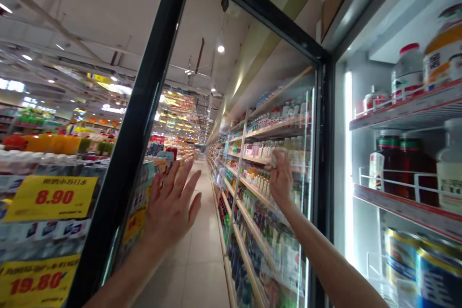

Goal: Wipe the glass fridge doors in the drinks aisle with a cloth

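Observation:
Before me stands the swung-out glass door [216, 91] of a drinks fridge, with a dark frame around its pane. My left hand [172, 202] is held up at the pane's left side, fingers spread, with nothing in it; whether it touches the glass I cannot tell. Toward the hinge side, my right hand [282, 180] is closed on a pale crumpled cloth [277, 158] at the glass. Part of the cloth is hidden by the fingers.
To the right, the lit fridge holds bottles [407, 70] and cans [438, 269] on wire-fronted shelves [407, 110]. On the left are stacked goods with yellow price signs [52, 197]. Through the pane, a tiled aisle floor [202, 231] runs beside long shelves of drinks.

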A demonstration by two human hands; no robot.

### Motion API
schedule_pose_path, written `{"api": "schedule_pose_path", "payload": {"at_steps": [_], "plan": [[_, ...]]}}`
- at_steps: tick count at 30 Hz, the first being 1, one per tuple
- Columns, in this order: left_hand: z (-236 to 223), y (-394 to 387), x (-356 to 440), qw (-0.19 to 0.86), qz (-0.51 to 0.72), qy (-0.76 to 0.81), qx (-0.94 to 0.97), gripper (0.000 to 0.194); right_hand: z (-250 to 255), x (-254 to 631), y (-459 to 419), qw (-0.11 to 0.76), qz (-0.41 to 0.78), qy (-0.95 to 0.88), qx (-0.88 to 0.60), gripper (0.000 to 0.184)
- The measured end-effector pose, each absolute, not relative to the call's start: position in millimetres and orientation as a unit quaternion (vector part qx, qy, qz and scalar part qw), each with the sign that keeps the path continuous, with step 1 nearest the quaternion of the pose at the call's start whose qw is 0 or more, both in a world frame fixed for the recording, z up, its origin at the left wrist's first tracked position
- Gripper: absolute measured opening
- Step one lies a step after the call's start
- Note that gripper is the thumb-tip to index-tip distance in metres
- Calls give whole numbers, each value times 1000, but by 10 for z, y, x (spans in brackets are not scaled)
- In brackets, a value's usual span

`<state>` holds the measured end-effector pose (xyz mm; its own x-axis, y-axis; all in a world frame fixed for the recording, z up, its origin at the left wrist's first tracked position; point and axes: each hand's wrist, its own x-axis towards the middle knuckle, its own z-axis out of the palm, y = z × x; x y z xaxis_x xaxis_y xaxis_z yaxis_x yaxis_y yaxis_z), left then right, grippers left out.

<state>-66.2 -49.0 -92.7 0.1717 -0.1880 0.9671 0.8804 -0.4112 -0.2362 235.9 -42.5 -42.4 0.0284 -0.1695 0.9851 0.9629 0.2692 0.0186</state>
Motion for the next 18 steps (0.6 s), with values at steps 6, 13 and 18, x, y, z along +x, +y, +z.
{"api": "schedule_pose_path", "payload": {"at_steps": [6, 13, 18], "plan": [[-919, -445, -649, 457, -586, -278, -609, 51, -354, 2673, -465, 604, -469, -488, -422, 54], [-926, -406, -654, 457, -589, -282, -604, 50, -674, 2465, -440, 535, -509, -561, -374, 51], [-931, -383, -669, 458, -583, -286, -607, 49, -770, 2568, -408, 578, -503, -499, -404, 49]]}}
